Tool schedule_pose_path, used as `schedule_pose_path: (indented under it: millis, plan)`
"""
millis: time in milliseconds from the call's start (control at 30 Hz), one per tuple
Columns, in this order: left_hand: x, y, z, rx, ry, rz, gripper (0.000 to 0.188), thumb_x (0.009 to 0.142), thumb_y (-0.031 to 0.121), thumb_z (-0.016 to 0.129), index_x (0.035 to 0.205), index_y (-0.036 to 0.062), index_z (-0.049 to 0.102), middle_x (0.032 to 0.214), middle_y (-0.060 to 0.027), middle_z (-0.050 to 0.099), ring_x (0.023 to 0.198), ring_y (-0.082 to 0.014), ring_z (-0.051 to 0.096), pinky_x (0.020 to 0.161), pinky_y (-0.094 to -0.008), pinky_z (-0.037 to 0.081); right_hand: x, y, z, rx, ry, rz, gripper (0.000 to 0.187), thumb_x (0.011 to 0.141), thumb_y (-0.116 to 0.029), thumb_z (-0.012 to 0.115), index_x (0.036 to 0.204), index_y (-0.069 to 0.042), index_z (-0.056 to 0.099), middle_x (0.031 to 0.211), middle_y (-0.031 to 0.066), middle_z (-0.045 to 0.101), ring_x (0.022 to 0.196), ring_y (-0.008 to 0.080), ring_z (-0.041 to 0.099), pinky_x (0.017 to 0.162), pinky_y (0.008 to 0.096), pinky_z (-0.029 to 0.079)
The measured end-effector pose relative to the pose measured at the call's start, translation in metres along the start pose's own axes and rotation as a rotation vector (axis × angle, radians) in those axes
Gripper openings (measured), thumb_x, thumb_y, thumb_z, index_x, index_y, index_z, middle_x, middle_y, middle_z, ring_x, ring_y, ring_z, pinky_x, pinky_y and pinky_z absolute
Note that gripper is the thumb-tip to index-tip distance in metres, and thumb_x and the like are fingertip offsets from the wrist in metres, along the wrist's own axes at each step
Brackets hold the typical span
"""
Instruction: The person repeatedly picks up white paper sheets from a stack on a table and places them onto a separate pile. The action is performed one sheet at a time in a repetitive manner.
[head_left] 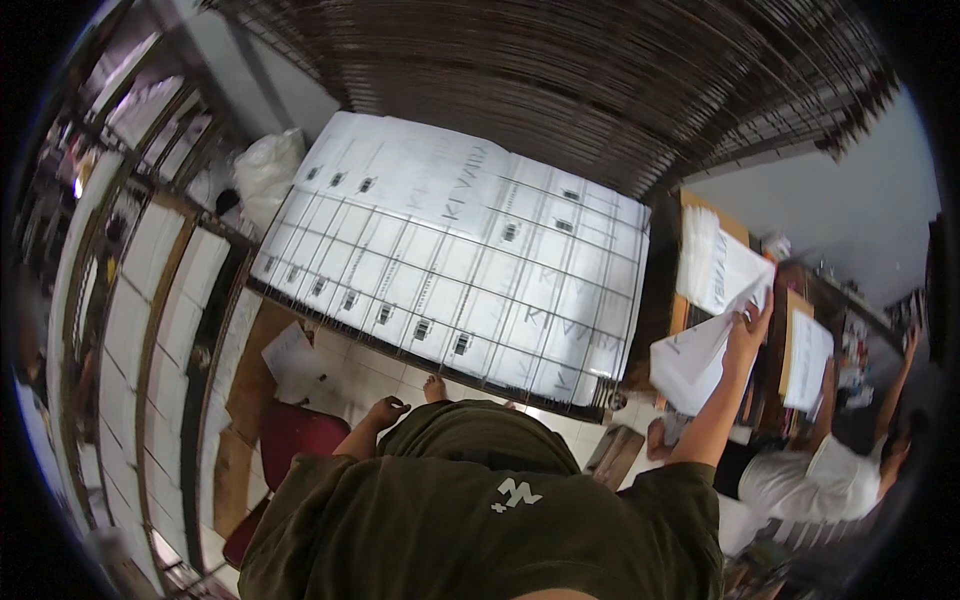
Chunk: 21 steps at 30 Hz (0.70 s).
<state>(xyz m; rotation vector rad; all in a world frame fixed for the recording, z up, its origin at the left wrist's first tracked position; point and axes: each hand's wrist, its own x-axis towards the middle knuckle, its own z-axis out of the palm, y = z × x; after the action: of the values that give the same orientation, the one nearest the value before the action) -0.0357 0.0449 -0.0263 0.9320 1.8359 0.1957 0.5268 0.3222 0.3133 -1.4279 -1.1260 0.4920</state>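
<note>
Out to the right, my right hand [755,318] grips the edge of a large white paper sheet [692,362], which hangs folded and tilted below it. Just beyond lies a stack of white sheets [712,258] with dark printing on a wooden table. My left hand [386,412] hangs low beside my body, its fingers curled and nothing visible in them. In front of me a dark wire rack [430,355] carries printed white sheets [420,265] under its thin bars.
Above the sheets rise many raised wire shelves [560,90]. More racks [150,290] with white sheets line the left, near a red chair [300,440] and a white plastic bag [268,168]. To the right, a person in a white shirt [820,480] works beside another paper stack [805,360].
</note>
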Motion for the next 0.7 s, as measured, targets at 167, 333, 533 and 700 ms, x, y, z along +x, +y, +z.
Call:
schedule_pose_path:
  millis: [167, 333, 533, 700]
  plan:
    - [0.004, -0.049, 0.010, -0.101, 0.092, -0.101, 0.055, 0.076, 0.049, 0.061, 0.100, -0.0006, 0.060, 0.095, -0.0190, 0.063, 0.089, -0.0289, 0.060, 0.079, -0.0376, 0.046, -0.016, -0.074, 0.119, -0.161, -0.711, 0.045, 0.050, 0.072, 0.012, 0.040, 0.115, -0.007, 0.057, 0.072, -0.0009, 0.055, 0.055, 0.0028, 0.043, 0.048, 0.0182, 0.033]
    - [-0.001, -0.085, 0.018, -0.088, 0.128, -0.145, 0.053, 0.073, 0.051, 0.062, 0.095, 0.0029, 0.063, 0.096, -0.0194, 0.062, 0.097, -0.0299, 0.057, 0.083, -0.0377, 0.044, -0.058, -0.146, 0.211, -0.163, -1.271, -0.084, 0.060, 0.065, 0.010, 0.043, 0.122, -0.003, 0.050, 0.115, 0.0094, 0.050, 0.089, 0.0116, 0.050, 0.080, 0.0223, 0.039]
    - [-0.023, -0.087, 0.002, -0.229, 0.044, -0.265, 0.052, 0.071, 0.051, 0.063, 0.095, 0.0055, 0.063, 0.094, -0.0183, 0.063, 0.095, -0.0302, 0.059, 0.083, -0.0385, 0.044, -0.050, -0.223, 0.291, -0.046, -1.647, -0.260, 0.066, 0.065, 0.012, 0.038, 0.128, -0.005, 0.045, 0.130, 0.0122, 0.042, 0.111, 0.0171, 0.045, 0.089, 0.0248, 0.037]
    - [-0.020, -0.070, -0.018, -0.234, 0.137, -0.275, 0.053, 0.071, 0.050, 0.063, 0.097, 0.0037, 0.063, 0.095, -0.0196, 0.062, 0.095, -0.0304, 0.058, 0.083, -0.0395, 0.044, -0.011, -0.195, 0.334, 0.242, -1.293, -0.110, 0.071, 0.062, 0.015, 0.038, 0.130, -0.004, 0.042, 0.125, 0.0082, 0.049, 0.084, 0.0081, 0.055, 0.070, 0.0176, 0.043]
